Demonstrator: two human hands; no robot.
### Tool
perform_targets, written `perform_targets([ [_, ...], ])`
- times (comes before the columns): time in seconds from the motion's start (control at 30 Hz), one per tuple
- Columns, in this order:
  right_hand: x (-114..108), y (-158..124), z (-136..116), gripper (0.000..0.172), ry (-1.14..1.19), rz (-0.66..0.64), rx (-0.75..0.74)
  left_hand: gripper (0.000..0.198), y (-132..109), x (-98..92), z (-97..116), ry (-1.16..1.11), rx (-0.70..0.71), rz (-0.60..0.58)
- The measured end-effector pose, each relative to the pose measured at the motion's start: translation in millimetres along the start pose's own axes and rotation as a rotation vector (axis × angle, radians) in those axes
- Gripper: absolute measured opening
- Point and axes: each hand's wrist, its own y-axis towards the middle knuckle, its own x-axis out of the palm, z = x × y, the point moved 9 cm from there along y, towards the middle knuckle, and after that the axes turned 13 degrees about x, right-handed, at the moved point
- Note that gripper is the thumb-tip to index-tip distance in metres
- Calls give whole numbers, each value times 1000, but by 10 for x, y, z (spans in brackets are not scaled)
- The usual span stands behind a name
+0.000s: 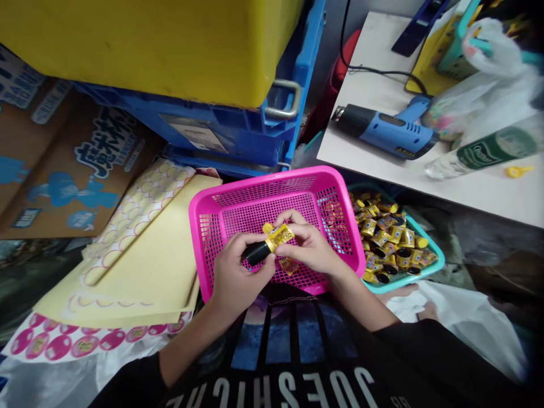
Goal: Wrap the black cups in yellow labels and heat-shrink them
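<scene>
Above the pink mesh basket (278, 288), my left hand (238, 275) is closed round the black end of a small black-and-yellow tube (256, 253). A printed yellow wrapper (283, 233) covers the tube's other end and sticks out past it. Fingers and thumb of my right hand (312, 246) pinch that wrapper. Close to my left fingertips shows a round yellow piece (267, 228); whether it is part of the tube I cannot tell. Below my right hand, a loose yellow printed wrapper (289, 265) lies in the basket.
A teal basket (440, 263) of several wrapped yellow-and-black pieces stands at right. On the white table (378, 39) lie a blue heat gun (391, 130) and a plastic bottle (488, 148). Sticker sheets (140, 272) lie left. Blue (238, 130) and yellow crates (170, 45) rise ahead.
</scene>
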Motion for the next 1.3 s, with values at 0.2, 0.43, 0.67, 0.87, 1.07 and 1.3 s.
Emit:
perform_targets([
  [0.2, 19, 11, -184, 18, -233, 5, -127, 22, -80, 20, -141, -82, -88, 32],
  [0.43, 99, 75, -176, 17, -154, -257, -105, 21, -95, -5, -172, -131, -115, 50],
  [0.67, 81, 127, -268, 17, -321, -157, -146, 22, -101, 14, -251, -262, -176, 59],
  [0.87, 155, 95, -280, 16, -335, -282, -220, 19, -166, -36, -229, -107, -116, 45],
  [1.07, 199, 122, -256, 13, -382, -433, -188, 19, -155, 12, -201, -123, -100, -28],
  [1.3, 174, 202, -168, 15, -161, -454, -85, 20, -119, -43, -117, -66, -6, 6],
])
